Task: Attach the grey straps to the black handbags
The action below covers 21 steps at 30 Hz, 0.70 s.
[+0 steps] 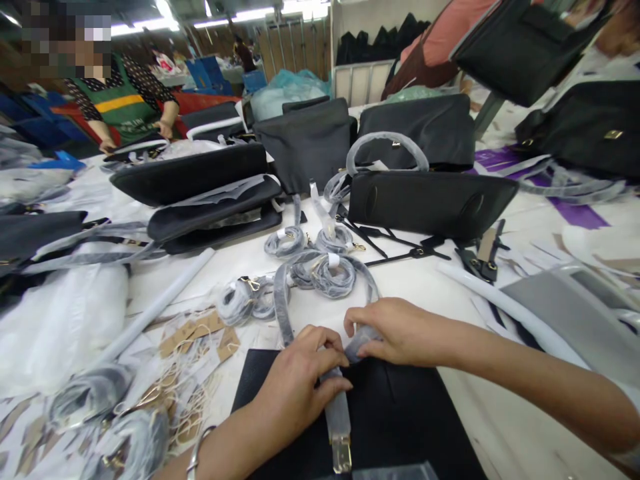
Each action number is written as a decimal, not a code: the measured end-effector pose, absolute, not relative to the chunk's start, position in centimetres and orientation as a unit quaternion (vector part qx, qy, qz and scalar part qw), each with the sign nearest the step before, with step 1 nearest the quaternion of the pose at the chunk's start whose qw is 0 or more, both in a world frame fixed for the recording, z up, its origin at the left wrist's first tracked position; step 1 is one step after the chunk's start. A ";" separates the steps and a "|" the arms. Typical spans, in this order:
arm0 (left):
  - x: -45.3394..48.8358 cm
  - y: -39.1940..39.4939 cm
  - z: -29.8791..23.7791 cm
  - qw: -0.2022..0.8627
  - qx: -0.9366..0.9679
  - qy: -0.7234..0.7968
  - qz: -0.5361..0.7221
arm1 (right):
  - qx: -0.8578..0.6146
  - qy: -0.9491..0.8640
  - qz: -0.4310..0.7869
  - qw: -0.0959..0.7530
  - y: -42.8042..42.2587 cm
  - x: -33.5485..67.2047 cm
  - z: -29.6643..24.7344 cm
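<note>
A black handbag (410,420) lies in front of me, its plastic-wrapped handle (283,300) arching up beyond its far edge. My left hand (305,373) pinches a plastic-wrapped strap (339,413) that runs down the bag to a gold clasp (342,455). Close beside it, my right hand (397,330) has its fingers closed on plastic wrapping (361,341) at the handle's right end. The fingers partly cover where strap and handle meet. Just past the handle sit several coiled, wrapped shoulder straps (334,275).
More black bags (433,203) stand across the table's far side. Paper tags with strings (193,333) and coiled straps (133,443) lie at left, near a white tube (155,310). A grey device (575,320) sits at right. A person in a green apron (120,103) works opposite.
</note>
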<state>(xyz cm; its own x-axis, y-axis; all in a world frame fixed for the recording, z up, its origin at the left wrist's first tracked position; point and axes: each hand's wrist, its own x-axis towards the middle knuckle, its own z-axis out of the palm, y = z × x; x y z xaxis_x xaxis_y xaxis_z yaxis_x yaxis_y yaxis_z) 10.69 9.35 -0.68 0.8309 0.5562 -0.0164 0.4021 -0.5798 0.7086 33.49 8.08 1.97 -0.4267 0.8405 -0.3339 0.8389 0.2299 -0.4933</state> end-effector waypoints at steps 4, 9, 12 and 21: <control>11.1 9.0 -1.5 0.402 0.863 0.277 0.131 | -0.447 -0.759 0.472 -0.017 10.2 32.2 1.3; 10.7 9.4 -1.6 0.428 0.839 0.312 0.123 | -0.459 -0.689 0.561 0.019 10.7 32.5 -0.7; 10.7 9.9 -1.1 0.434 0.848 0.284 0.110 | -0.411 -0.671 0.617 0.006 10.9 33.2 -0.6; 11.0 9.7 -1.3 0.413 0.858 0.260 0.163 | -0.425 -0.752 0.492 -0.109 11.9 30.1 0.3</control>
